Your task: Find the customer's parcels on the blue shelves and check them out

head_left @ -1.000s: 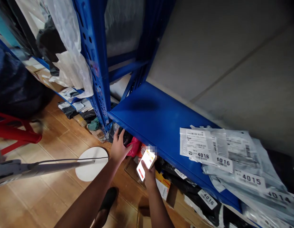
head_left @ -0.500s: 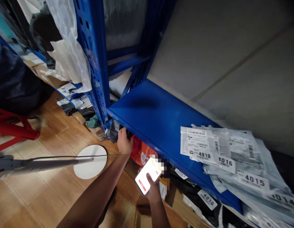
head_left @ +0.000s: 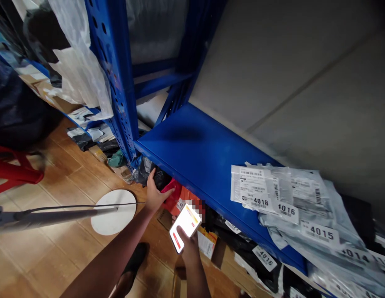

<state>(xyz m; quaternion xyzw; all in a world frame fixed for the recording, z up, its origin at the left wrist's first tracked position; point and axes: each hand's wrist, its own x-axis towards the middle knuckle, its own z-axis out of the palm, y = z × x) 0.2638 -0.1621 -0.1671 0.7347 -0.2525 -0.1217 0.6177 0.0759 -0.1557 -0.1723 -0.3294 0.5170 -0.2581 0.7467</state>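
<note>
My left hand reaches under the blue shelf and grips a black parcel, thumb against a red parcel beside it. My right hand holds a smartphone with a lit white and red screen just below the shelf's front edge. Grey mailer bags with number labels 4018, 4016 and 4015 lie on the shelf to the right.
A blue perforated upright stands at the left of the shelf, plastic-wrapped goods hanging beside it. A white round stand base with a grey pole lies on the wooden floor. A red stool stands far left. More black parcels fill the lower level.
My left hand stayed at the parcels under the shelf, shifting its grip. My right hand with the phone dropped away from the shelf, then came back up and left. The view drifted slightly.
</note>
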